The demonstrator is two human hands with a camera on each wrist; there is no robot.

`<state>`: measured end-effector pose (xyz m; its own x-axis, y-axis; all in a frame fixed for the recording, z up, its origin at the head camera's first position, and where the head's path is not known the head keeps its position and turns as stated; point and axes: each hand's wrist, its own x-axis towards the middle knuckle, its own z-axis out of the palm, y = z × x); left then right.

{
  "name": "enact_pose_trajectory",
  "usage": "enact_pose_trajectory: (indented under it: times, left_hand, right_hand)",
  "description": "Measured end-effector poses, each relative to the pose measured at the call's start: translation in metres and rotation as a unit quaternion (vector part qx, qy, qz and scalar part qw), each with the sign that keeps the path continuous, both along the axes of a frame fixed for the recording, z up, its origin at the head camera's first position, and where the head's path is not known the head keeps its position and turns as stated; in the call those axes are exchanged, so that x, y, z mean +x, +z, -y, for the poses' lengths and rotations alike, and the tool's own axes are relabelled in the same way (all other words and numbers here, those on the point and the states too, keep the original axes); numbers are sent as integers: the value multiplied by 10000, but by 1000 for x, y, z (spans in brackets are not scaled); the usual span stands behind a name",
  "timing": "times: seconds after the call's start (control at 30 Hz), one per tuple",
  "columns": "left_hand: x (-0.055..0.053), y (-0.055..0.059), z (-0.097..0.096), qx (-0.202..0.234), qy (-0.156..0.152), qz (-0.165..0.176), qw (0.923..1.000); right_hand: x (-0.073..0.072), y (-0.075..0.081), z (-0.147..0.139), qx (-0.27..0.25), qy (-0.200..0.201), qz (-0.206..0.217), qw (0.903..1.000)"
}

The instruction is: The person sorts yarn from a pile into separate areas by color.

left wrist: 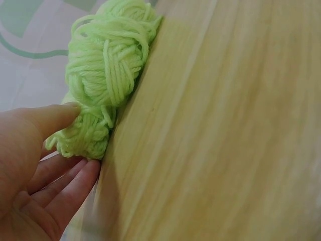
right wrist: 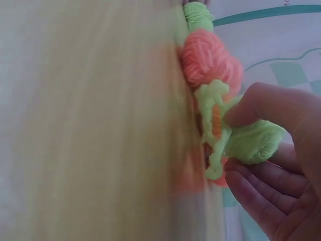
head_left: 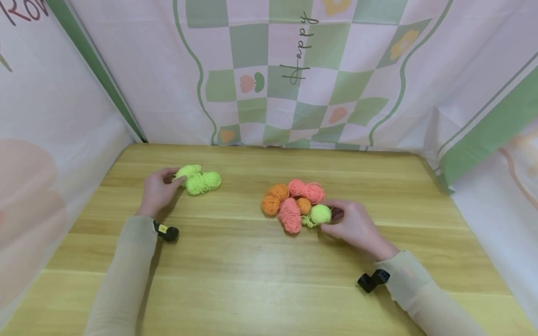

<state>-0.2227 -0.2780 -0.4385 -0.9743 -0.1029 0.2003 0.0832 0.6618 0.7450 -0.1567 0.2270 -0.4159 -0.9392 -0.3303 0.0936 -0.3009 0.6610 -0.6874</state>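
Observation:
My left hand [head_left: 159,189], at the left of the table, pinches a neon yellow-green yarn skein [head_left: 189,171] between thumb and fingers. Against it lies another yellow-green skein [head_left: 206,182], narrowed at its middle. Right of centre, my right hand [head_left: 355,225] holds a small pale yellow-green yarn ball [head_left: 321,214], thumb on one side and fingers on the other. From that ball hangs a knobbly crocheted piece [right wrist: 215,150] of the same colour. Beside it sit a small orange yarn ball [head_left: 303,205] and a long coral-pink skein [head_left: 290,215].
Behind these are an orange skein [head_left: 275,198] and a second coral-pink skein [head_left: 306,190], all close together. The wooden table [head_left: 235,280] ends at the back against a printed curtain [head_left: 286,93]. Cloth walls stand on both sides.

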Motion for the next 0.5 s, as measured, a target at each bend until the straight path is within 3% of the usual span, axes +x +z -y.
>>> enact_pose_trajectory:
  times: [0.5]
  left_hand:
    - [0, 0, 1, -23, -8, 42, 10000]
  right_hand:
    - [-6, 32, 2, -333, -66, -859, 9957]
